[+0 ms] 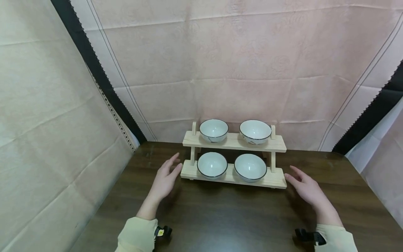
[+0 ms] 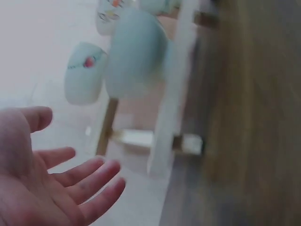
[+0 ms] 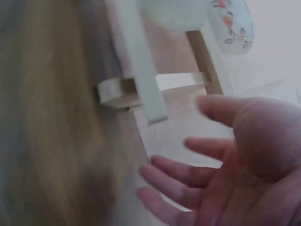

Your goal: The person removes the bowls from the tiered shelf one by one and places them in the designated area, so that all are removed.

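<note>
A two-tier rack point(image 1: 233, 140) of pale wood stands on the table. Two white bowls with dark rims, an upper left bowl point(image 1: 214, 130) and an upper right bowl point(image 1: 255, 131), sit on its top shelf. The lower shelf carries a lower left bowl point(image 1: 212, 165) and a lower right bowl point(image 1: 250, 167). My left hand point(image 1: 164, 178) is beside the rack's left end, fingers spread, holding nothing. Off the rack's right end is my right hand point(image 1: 306, 187), its fingers extended and gripping nothing. Both wrist views show bare palms; painted flowers mark a bowl point(image 3: 231, 23) in the right one.
The dark wooden table point(image 1: 220, 217) reaches back to a pale cloth backdrop point(image 1: 239, 70). Another cloth point(image 1: 56, 140) hangs along the left side. Black strips point(image 1: 104, 77) run down the corners of the cloth. Each wrist wears a black strap point(image 1: 310, 236).
</note>
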A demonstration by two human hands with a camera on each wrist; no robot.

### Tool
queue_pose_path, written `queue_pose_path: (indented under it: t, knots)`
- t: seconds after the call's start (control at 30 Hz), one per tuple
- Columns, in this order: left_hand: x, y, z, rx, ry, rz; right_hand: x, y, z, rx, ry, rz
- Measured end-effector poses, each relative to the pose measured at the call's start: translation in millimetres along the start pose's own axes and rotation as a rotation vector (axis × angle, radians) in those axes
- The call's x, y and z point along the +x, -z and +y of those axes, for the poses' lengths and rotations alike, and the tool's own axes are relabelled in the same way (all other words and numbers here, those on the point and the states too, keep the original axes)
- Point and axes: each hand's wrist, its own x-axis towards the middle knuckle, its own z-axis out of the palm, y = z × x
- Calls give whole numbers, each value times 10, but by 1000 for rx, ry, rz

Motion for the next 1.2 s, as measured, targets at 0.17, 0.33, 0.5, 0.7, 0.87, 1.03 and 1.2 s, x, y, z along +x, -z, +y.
queue_pose_path:
  t: [0.17, 0.33, 0.5, 0.7, 0.87, 1.03, 1.2]
  knots:
    - [61, -169, 137, -95, 110, -83, 60, -53, -7, 145, -2, -142]
    - [86, -295, 167, -170, 150, -131, 78, -103, 47, 208, 12, -182]
    - [102, -389, 156, -194, 159, -143, 146, -119, 134, 317, 14, -228]
    - [133, -461, 163, -212, 158, -165, 205, -99, 231, 427, 25, -255]
    - [170, -473, 182, -240, 168, -195, 212, -73, 261, 496, 46, -240]
    - [164, -453, 175, -246, 189, -196, 218, -121, 271, 572, 55, -244]
    - [186, -517, 189, -261, 188, -220, 184, -83, 348, 594, 38, -235]
